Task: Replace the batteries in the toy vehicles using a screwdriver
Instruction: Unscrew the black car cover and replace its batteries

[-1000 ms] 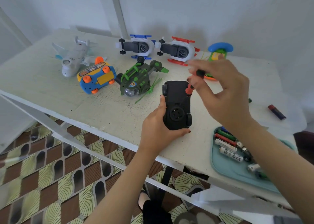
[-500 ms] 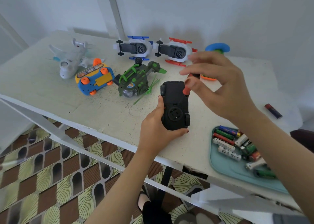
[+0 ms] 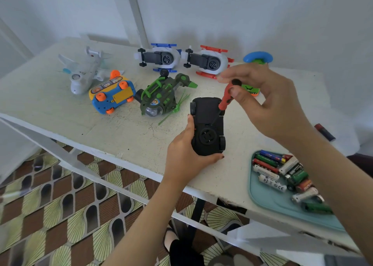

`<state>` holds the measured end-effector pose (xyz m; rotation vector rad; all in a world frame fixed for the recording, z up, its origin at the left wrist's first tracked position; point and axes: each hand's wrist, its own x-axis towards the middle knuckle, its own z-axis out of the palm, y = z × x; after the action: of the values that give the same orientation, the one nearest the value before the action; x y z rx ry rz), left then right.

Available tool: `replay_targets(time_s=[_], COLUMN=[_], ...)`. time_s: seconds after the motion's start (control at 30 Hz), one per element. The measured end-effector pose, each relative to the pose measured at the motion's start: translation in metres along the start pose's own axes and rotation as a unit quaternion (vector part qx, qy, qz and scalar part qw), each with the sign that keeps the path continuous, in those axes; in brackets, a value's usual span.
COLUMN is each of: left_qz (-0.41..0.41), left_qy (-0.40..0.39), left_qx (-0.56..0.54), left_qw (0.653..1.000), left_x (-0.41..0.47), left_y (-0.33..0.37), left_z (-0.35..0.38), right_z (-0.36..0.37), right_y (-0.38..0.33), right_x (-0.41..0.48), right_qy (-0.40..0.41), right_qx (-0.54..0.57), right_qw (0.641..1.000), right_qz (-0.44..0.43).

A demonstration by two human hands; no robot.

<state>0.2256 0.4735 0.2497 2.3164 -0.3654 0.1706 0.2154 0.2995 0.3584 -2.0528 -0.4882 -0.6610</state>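
A black toy car point(image 3: 207, 124) lies upside down on the white table point(image 3: 60, 108). My left hand point(image 3: 186, 154) grips its near end, thumb along the left side. My right hand point(image 3: 266, 102) pinches a small red-handled screwdriver point(image 3: 226, 98) near its black cap. The thin shaft slants down to the car's underside, just above the round hatch. A teal tray point(image 3: 268, 197) at the right front holds several loose batteries point(image 3: 282, 173).
Other toys stand behind the car: a green helicopter point(image 3: 163, 96), a blue and yellow car point(image 3: 113, 94), a white plane point(image 3: 84, 72), two white vehicles point(image 3: 159, 57) on their sides, and a green toy point(image 3: 252, 88) behind my right hand. A single battery point(image 3: 325, 132) lies far right.
The screwdriver has tilted and its tip has come down onto the car's underside. My right hand shifted a little right, showing more of the red handle. My left hand kept its hold.
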Motion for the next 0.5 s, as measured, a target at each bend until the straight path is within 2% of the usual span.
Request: replay_targets(time_s=[0.17,0.5], left_qz=[0.000,0.003], left_qy=[0.000,0.002], left_qx=[0.001,0.000], left_qw=[1.000,1.000], left_x=[0.0001,0.0005], left_y=[0.0001,0.0007], left_z=[-0.0001,0.0000], right_z=[-0.0002,0.0087], right_y=[0.0034,-0.0008], right_x=[0.0012,0.0010], right_qy=[-0.023,0.085], right_qx=[-0.028,-0.038], right_qw=[0.999,0.995], right_qz=[0.013,-0.020])
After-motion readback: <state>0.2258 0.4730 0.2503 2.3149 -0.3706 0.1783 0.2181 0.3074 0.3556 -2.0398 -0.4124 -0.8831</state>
